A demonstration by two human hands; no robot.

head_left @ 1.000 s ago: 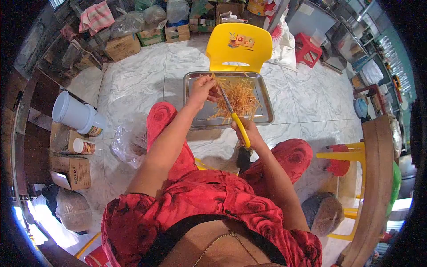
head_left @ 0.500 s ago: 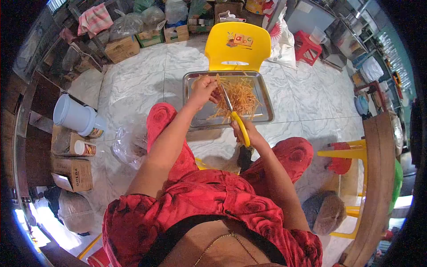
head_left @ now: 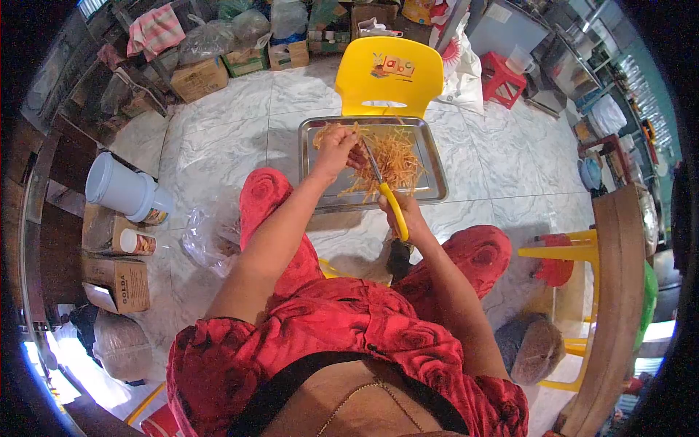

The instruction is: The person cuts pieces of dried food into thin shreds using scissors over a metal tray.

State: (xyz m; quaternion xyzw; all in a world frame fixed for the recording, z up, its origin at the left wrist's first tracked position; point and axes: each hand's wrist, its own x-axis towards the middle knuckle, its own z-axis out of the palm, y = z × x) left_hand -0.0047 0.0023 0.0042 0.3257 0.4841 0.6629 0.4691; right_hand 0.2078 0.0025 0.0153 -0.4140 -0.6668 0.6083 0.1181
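Note:
A metal tray (head_left: 437, 169) holds a loose heap of thin yellow-brown dried strips (head_left: 397, 156). My left hand (head_left: 339, 153) is over the tray's left part, fingers pinched around a small bit of the dried strips; most of that bit is hidden by the fingers. My right hand (head_left: 405, 216) grips the yellow handles of a pair of scissors (head_left: 394, 211). The blades point up and left, with their tips beside my left fingers. From this angle I cannot tell how far apart the blades are. More strips lie left of my left hand.
A yellow chair (head_left: 389, 69) stands behind the tray. White buckets (head_left: 120, 182) and cardboard boxes (head_left: 120, 284) are on my left, near a clear plastic bag (head_left: 207, 240). On my right are a yellow stool (head_left: 564, 251) and a wooden edge (head_left: 619, 291). A red stool (head_left: 502, 79) is farther back.
My left hand has turned slightly, and less of the pinched piece shows above its fingers. The scissors stay in my right hand at nearly the same place.

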